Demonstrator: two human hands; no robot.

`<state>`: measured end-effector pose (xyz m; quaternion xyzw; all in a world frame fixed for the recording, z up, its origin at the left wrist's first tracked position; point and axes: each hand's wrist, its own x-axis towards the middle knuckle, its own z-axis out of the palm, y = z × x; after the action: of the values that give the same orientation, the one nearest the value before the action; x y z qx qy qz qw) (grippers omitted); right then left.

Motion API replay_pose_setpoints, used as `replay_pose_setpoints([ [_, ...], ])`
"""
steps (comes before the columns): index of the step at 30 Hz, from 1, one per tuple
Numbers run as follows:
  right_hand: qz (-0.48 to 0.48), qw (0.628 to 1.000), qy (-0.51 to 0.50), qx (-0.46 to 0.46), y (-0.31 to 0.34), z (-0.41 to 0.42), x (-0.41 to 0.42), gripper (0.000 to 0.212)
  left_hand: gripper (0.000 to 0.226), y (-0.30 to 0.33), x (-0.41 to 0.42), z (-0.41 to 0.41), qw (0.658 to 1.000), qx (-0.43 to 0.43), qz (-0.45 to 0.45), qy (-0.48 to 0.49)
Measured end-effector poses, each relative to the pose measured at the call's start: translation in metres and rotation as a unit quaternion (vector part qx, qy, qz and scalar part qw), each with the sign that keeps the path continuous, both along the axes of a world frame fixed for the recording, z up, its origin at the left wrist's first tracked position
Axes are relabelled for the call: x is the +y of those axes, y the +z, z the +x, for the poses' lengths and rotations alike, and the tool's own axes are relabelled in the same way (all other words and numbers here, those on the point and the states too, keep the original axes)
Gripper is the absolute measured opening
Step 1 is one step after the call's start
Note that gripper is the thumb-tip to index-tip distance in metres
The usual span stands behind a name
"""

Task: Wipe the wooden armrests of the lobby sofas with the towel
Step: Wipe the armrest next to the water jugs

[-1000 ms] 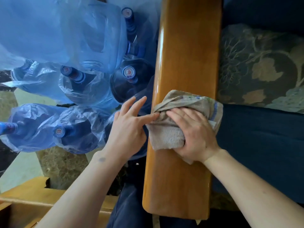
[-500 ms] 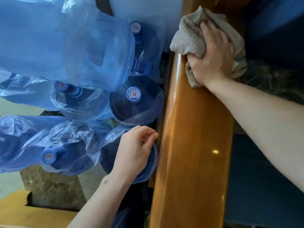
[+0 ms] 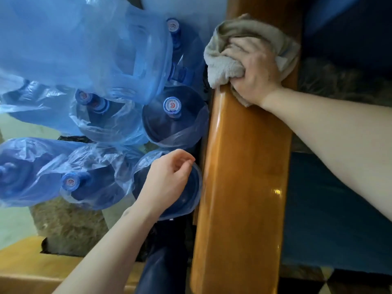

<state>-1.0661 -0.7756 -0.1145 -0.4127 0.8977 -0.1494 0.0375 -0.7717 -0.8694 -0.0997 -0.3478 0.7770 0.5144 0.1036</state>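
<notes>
A glossy orange-brown wooden armrest (image 3: 244, 187) runs from the bottom centre up to the top of the view. My right hand (image 3: 254, 75) is clenched on a bunched grey-beige towel (image 3: 224, 60) and presses it onto the armrest's far part, with cloth hanging over the left edge. My left hand (image 3: 167, 183) hovers just left of the armrest over a water jug, fingers loosely curled, holding nothing and not touching the wood.
Several blue water jugs (image 3: 174, 115) wrapped in clear plastic crowd the floor left of the armrest. A dark blue sofa seat (image 3: 331, 209) and a patterned cushion (image 3: 339, 81) lie to its right. Another wooden piece (image 3: 31, 262) sits at bottom left.
My right hand carried the towel from the armrest's near-middle up to its far end, then drew back slightly. My left hand left the armrest edge and its fingers curled in.
</notes>
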Motion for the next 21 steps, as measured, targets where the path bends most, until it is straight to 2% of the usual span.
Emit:
replay_pose_setpoints([
  [4, 0.003, 0.996, 0.084, -0.015, 0.000, 0.072, 0.036, 0.039, 0.011, 0.011, 0.022, 0.014, 0.998, -0.028, -0.007, -0.047],
  [7, -0.007, 0.994, 0.105, -0.042, 0.000, 0.126, 0.060, 0.040, 0.024, 0.016, 0.047, 0.032, 0.996, -0.036, 0.007, -0.085],
  [9, -0.014, 0.994, 0.098, -0.045, -0.001, 0.151, 0.076, 0.045, 0.035, 0.024, 0.062, 0.045, 0.996, -0.021, 0.046, -0.068],
  [12, -0.015, 0.995, 0.090, -0.048, -0.001, 0.184, 0.101, 0.053, 0.048, 0.030, 0.079, 0.068, 0.992, -0.016, 0.123, 0.009],
  [14, -0.003, 0.993, 0.102, -0.052, 0.000, 0.212, 0.122, 0.061, 0.042, 0.030, 0.085, 0.081, 0.968, -0.034, 0.202, 0.148],
  [16, 0.001, 0.990, 0.119, -0.070, 0.000, 0.247, 0.148, 0.065, 0.028, 0.030, 0.082, 0.086, 0.888, -0.044, 0.324, 0.324],
  [17, 0.001, 0.988, 0.128, -0.080, 0.000, 0.267, 0.165, 0.065, 0.029, 0.031, 0.079, 0.086, 0.852, -0.045, 0.360, 0.377],
  [18, -0.002, 0.986, 0.141, -0.090, -0.002, 0.288, 0.182, 0.064, 0.040, 0.030, 0.074, 0.084, 0.838, -0.051, 0.376, 0.393],
  [19, -0.006, 0.982, 0.161, -0.099, -0.004, 0.310, 0.197, 0.063, 0.050, 0.029, 0.068, 0.082, 0.840, -0.060, 0.377, 0.386],
  [21, -0.013, 0.970, 0.213, -0.119, -0.008, 0.349, 0.224, 0.062, 0.062, 0.030, 0.060, 0.073, 0.865, -0.079, 0.360, 0.340],
])
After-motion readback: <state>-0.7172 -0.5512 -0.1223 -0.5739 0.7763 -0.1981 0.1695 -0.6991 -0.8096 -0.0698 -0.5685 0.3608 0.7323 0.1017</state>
